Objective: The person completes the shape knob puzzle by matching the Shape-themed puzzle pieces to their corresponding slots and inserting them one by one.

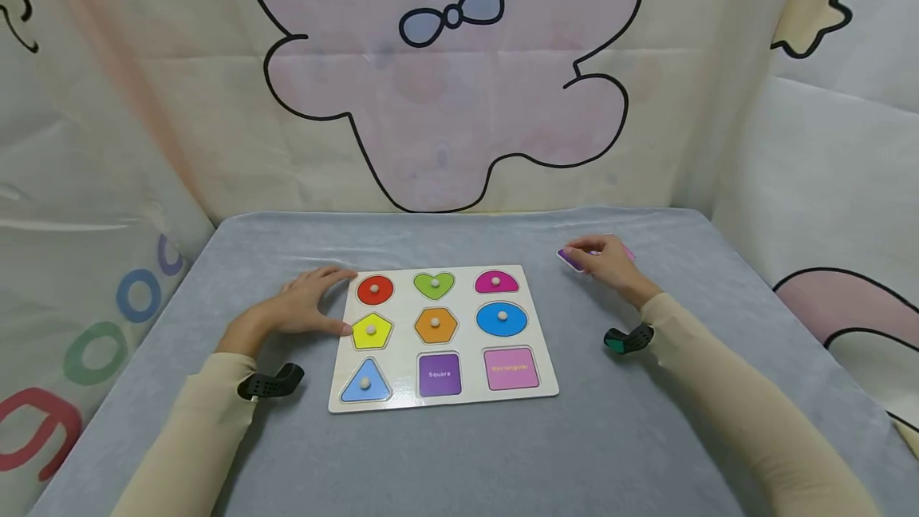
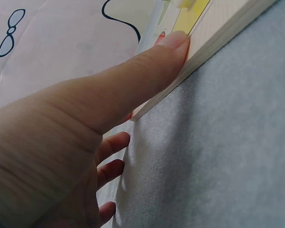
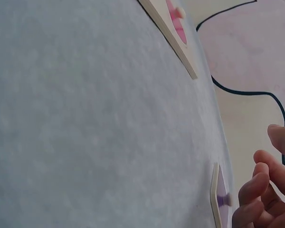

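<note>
My left hand (image 1: 305, 305) rests at the left edge of a white wooden shape puzzle board (image 1: 405, 377). Its thumb lies on the edge beside the yellow pentagon (image 1: 372, 332), and a finger reaches the far left corner. In the left wrist view, the other fingers are loosely bent beside the board. Right of the board, my right hand (image 1: 606, 263) hovers over a purple knobbed puzzle piece (image 3: 221, 197) on the cloth. Its fingers are loosely bent near the knob, with a gap between thumb and index finger. A pink piece (image 1: 629, 254) is mostly hidden behind this hand.
Knobbed shapes fill most recesses, among them a red circle (image 1: 376, 290), blue oval (image 1: 501, 318) and blue triangle (image 1: 366, 383). The purple square recess (image 1: 439, 384) and pink rectangle recess (image 1: 511, 379) show printed words. Grey cloth (image 1: 445, 461) covers the table; printed curtains surround it.
</note>
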A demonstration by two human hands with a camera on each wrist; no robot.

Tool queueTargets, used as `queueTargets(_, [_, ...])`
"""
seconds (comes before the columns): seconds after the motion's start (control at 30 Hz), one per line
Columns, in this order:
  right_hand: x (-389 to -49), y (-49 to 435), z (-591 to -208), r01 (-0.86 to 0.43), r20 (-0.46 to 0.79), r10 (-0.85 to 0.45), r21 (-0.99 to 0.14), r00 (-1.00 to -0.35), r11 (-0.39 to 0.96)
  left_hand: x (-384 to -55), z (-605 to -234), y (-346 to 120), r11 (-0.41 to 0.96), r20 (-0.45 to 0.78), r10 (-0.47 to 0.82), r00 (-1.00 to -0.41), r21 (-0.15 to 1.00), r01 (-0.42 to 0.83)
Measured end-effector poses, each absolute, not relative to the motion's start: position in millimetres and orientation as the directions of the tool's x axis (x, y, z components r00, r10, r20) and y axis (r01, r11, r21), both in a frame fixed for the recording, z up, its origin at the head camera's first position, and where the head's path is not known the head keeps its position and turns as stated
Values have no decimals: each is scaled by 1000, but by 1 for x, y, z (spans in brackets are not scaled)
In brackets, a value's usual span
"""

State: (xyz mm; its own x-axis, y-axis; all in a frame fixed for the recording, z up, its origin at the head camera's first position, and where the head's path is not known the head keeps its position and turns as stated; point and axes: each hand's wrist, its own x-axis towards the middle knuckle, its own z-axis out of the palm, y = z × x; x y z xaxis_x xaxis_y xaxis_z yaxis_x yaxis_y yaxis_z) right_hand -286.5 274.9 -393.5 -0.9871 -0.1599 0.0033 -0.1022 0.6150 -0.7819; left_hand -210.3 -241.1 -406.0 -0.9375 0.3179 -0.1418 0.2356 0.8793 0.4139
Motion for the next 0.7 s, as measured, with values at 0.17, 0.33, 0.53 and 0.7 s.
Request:
queueTargets(0.17, [-292,289,-395,-97,2,-150,-771,-989,629,-210,-408,-237,880,-147,312,-938,416,228])
queueTargets(0.33, [-295,303,-398,-86,0,-136,-769,-991,633,-212,-409,-234,879,-148,313,-938,420,227])
queueTargets(0.53, [-300,308,-399,-31,-64,-121,-758,-991,651,-212,-408,-236,881,-150,313,-938,414,228])
queueTargets(0.7, [-305,308,-398,14,-122,-115,-744,-986,668,-212,-407,-236,883,-157,310,-938,413,222])
